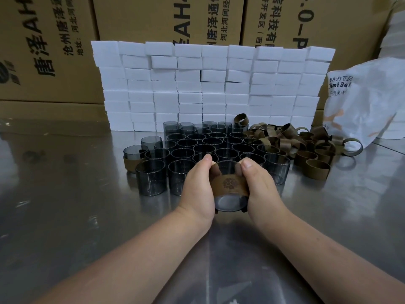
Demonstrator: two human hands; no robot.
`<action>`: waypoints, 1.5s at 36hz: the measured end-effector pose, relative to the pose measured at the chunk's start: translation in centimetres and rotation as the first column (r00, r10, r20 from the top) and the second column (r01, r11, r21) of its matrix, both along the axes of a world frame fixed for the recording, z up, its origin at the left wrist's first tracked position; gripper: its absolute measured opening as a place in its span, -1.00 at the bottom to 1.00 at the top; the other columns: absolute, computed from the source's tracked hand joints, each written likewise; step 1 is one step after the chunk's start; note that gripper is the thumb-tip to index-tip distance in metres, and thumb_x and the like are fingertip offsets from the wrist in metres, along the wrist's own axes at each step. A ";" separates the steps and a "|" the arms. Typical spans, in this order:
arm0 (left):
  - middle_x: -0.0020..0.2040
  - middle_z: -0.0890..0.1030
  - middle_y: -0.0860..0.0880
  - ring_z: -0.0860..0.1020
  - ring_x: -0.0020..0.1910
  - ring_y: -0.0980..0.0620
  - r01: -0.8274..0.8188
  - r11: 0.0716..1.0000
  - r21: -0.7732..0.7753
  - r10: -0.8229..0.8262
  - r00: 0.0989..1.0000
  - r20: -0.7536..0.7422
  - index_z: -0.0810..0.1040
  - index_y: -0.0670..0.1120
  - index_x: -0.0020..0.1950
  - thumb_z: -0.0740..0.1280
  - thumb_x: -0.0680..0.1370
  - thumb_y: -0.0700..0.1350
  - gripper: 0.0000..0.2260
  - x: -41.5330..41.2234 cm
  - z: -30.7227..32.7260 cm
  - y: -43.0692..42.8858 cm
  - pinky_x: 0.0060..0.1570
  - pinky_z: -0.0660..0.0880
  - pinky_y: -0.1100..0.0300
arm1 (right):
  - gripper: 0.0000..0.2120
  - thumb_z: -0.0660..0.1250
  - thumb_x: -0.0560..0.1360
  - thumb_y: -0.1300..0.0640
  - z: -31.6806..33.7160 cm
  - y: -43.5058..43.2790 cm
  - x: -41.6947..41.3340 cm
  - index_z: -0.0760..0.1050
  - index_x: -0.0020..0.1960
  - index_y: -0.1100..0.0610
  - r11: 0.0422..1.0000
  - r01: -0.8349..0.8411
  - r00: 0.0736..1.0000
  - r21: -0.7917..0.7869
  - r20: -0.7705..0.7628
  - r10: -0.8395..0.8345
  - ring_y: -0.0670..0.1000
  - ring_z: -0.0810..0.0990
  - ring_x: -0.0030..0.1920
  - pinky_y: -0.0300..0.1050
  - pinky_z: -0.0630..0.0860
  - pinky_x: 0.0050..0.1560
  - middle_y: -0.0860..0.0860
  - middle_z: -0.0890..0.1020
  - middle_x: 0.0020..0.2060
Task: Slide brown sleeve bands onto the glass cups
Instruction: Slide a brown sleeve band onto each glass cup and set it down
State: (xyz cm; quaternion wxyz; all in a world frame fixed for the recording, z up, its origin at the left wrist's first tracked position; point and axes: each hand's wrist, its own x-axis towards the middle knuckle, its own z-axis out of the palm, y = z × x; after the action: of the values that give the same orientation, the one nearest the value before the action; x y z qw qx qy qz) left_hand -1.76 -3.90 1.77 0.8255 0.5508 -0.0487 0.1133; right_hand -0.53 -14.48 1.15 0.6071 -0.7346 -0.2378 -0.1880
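Observation:
A smoky glass cup (228,201) stands on the steel table between both hands. A brown sleeve band (229,184) with a stamped emblem wraps its middle. My left hand (198,185) grips the cup and band from the left, thumb at the rim. My right hand (257,183) grips them from the right, thumb at the rim. Behind them stand several bare glass cups (206,148) in a tight cluster. One cup at the far left (133,160) wears a band. A heap of loose brown bands (306,148) lies to the right.
A wall of stacked white boxes (210,88) runs behind the cups. Cardboard cartons (50,51) rise behind that. A crumpled white plastic bag (368,102) sits at the right. The steel table (76,216) reflects light around my arms.

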 end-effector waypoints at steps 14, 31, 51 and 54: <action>-0.44 0.31 0.03 0.33 -0.44 0.09 -0.004 0.999 0.051 0.004 1.000 0.000 0.27 -0.02 -0.44 0.12 0.60 0.02 -0.60 0.1 0.2 0.1 -0.35 0.37 0.22 | -0.63 0.03 0.35 -0.28 0.2 0.0 -0.2 0.34 -0.46 -0.07 1.000 -0.006 1.000 0.001 -0.020 0.006 -0.19 0.31 -0.43 -0.22 0.29 -0.33 -0.17 0.37 -0.51; -0.58 0.36 0.12 0.38 -0.59 0.17 0.093 0.994 0.052 -0.095 0.995 0.022 0.35 0.01 -0.61 0.11 0.61 0.01 -0.46 0.2 0.2 0.5 -0.52 0.37 0.37 | -0.39 0.13 0.35 -0.25 0.0 0.2 -0.3 0.40 -0.27 0.37 0.995 -0.058 0.997 0.079 -0.052 0.062 0.06 0.43 -0.31 0.01 0.40 -0.23 0.11 0.45 -0.37; -0.57 0.33 0.12 0.33 -0.56 0.17 -0.065 0.986 0.155 0.055 0.996 0.068 0.31 0.00 -0.59 0.07 0.62 0.06 -0.45 0.8 0.0 0.8 -0.42 0.35 0.26 | -0.53 0.01 0.45 -0.21 -0.1 0.3 0.2 0.45 -0.32 0.12 0.998 0.009 0.996 0.062 -0.088 -0.003 -0.08 0.47 -0.36 -0.23 0.42 -0.29 -0.03 0.50 -0.42; -0.56 0.33 0.12 0.32 -0.51 0.13 -0.110 0.983 0.144 0.098 0.991 0.089 0.31 0.01 -0.60 0.05 0.62 0.07 -0.44 1.0 0.0 0.9 -0.29 0.33 0.16 | -0.50 0.01 0.39 -0.29 0.0 0.5 0.7 0.59 -0.27 0.01 0.981 -0.082 0.969 0.177 -0.214 0.120 -0.05 0.60 -0.19 -0.17 0.52 -0.10 -0.02 0.63 -0.27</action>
State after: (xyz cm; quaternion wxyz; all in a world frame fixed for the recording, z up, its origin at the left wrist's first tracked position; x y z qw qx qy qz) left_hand -0.73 -3.05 1.79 0.7725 0.6073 -0.0619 0.1748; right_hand 0.16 -14.02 1.15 0.6980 -0.6847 -0.1886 -0.0919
